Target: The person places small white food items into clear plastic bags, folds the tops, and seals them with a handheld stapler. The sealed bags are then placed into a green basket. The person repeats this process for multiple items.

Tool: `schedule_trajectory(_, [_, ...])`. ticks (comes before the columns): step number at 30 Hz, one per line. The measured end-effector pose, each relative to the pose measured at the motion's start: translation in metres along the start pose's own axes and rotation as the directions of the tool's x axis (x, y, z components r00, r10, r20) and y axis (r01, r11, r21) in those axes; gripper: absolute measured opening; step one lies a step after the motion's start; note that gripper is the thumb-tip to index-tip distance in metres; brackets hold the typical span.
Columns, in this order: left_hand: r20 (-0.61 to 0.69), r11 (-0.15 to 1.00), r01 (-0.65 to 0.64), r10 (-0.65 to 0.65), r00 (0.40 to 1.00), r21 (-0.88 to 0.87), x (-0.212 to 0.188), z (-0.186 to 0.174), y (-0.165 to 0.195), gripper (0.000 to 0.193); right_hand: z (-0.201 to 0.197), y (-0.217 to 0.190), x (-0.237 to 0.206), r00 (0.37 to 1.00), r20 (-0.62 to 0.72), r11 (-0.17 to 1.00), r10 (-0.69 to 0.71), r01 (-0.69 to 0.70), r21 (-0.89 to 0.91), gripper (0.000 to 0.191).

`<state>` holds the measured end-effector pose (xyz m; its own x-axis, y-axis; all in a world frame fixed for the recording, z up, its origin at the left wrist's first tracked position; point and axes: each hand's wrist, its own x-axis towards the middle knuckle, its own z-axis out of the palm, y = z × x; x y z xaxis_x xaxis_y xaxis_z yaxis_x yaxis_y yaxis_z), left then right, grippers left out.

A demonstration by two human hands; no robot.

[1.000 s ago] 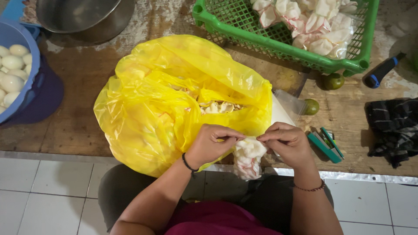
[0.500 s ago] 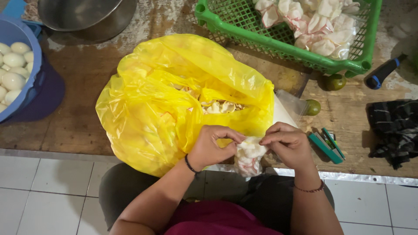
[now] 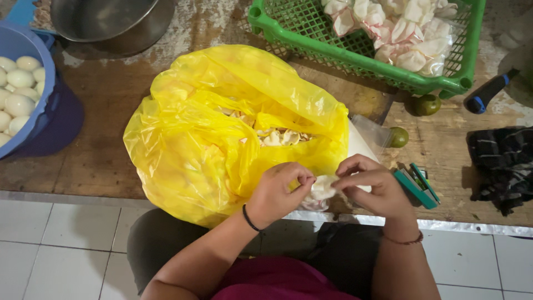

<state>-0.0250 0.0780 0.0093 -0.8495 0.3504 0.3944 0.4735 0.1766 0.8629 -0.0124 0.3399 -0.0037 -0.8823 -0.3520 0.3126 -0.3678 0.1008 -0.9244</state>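
Note:
My left hand (image 3: 277, 194) and my right hand (image 3: 372, 186) meet at the table's front edge, both pinching a small clear plastic packet (image 3: 322, 191) filled with pale crackers. The packet sits between my fingertips, mostly hidden by them. Just behind my hands stands a big yellow plastic bag (image 3: 222, 128), open at the top, with pale crackers (image 3: 277, 136) showing inside.
A green crate (image 3: 355, 53) of filled packets stands at the back right. A blue bucket (image 3: 50, 105) of white eggs is at the left, a metal bowl (image 3: 105, 22) behind it. Two small limes (image 3: 398, 136), a green stapler (image 3: 416, 186), a dark cloth (image 3: 502, 161) lie right.
My hands have risen slightly and closed tighter around the packet, which now hangs less below the table edge and is more covered by my fingers.

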Motion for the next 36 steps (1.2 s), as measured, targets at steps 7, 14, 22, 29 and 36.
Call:
schedule_trajectory(7, [0.006,0.982,-0.150,0.151,0.989,0.115,0.000,0.005,0.012,0.009,0.002,-0.033,0.002,0.981,-0.190,0.934,0.042,-0.106,-0.341,0.022])
schedule_trajectory(14, [0.019,0.957,-0.225,0.225,0.974,0.182,0.001,0.009,0.015,0.009,0.014,-0.062,0.004,0.979,-0.178,0.843,0.101,-0.179,-0.507,0.019])
schedule_trajectory(22, [0.008,0.964,-0.206,0.207,0.978,0.171,0.004,0.009,0.014,0.010,0.016,-0.057,0.010,0.960,-0.200,0.864,0.196,-0.266,-0.428,0.015])
schedule_trajectory(29, [-0.002,0.986,-0.105,0.106,0.994,0.128,0.010,0.008,0.024,0.027,0.022,-0.054,0.012,0.981,-0.169,0.867,0.095,-0.165,-0.470,0.011])
schedule_trajectory(36, [0.082,0.996,0.094,-0.094,0.992,0.001,0.014,0.023,0.012,0.012,0.028,-0.054,0.012,0.975,-0.215,0.885,0.065,-0.156,-0.440,0.008])
